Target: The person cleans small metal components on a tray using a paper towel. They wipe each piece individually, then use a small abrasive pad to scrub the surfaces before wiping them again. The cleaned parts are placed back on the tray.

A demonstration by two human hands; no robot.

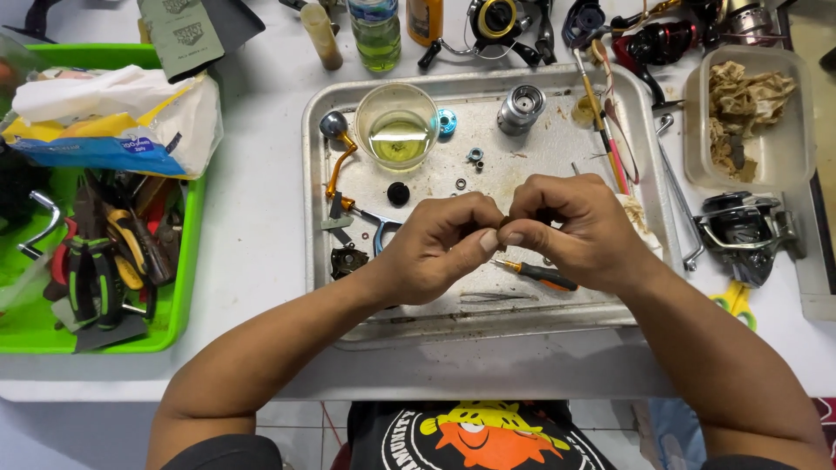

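Observation:
My left hand point(440, 245) and my right hand point(570, 228) meet fingertip to fingertip above a metal tray point(557, 320). Both pinch one small dark part point(502, 228) that the fingers mostly hide; I cannot tell what it is. Under the hands on the tray lie a small orange-handled screwdriver point(542, 275) and tweezers point(496, 298). Farther back on the tray stand a clear cup of yellowish liquid point(397, 125), a silver reel spool point(521, 108), a reel handle with an orange arm point(338, 157), a blue ring point(447, 121) and small washers.
A green bin point(178, 300) of pliers and tools sits at left under a tissue pack point(113, 122). At right are a fishing reel point(742, 231), a clear tub of soiled paper point(751, 111) and yellow scissors point(736, 303). Bottles and more reels line the back edge.

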